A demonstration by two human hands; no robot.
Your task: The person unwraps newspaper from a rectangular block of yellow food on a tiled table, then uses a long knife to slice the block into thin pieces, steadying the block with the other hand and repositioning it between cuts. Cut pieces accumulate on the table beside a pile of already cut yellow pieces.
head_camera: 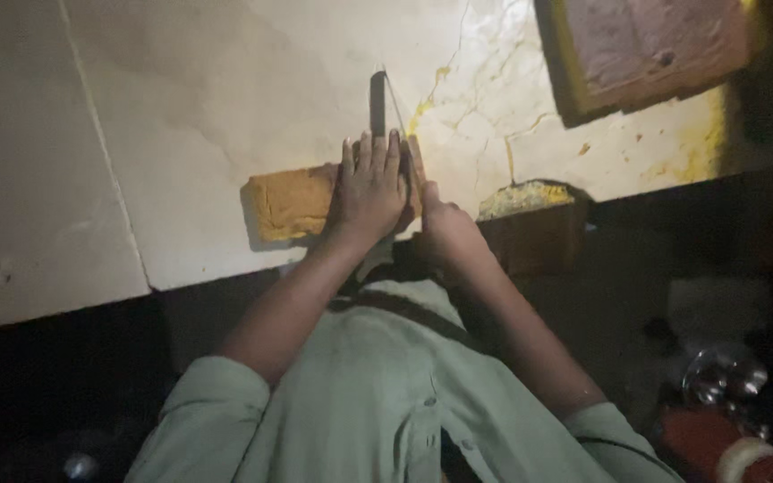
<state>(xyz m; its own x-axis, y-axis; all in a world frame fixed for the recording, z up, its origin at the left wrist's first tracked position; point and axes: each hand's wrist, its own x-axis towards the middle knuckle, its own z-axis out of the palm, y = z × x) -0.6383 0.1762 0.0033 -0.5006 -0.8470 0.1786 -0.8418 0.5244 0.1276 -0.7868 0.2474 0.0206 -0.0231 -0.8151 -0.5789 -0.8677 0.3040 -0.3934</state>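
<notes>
Orange-brown block (290, 204) is pressed flat by spread left hand (370, 190) w/ steadying grip; right hand (445, 231) is closed on knife (378, 103), blade beside fingers.

Your left hand (370, 190) lies flat, fingers (378, 152) spread, on a golden loaf (290, 204) at the edge of the pale marbled desk (181, 107). Your right hand (445, 228) is just beside it, gripping a knife (378, 103) whose blade points away from you. Another loaf (530, 219) sits near the right.
</notes>
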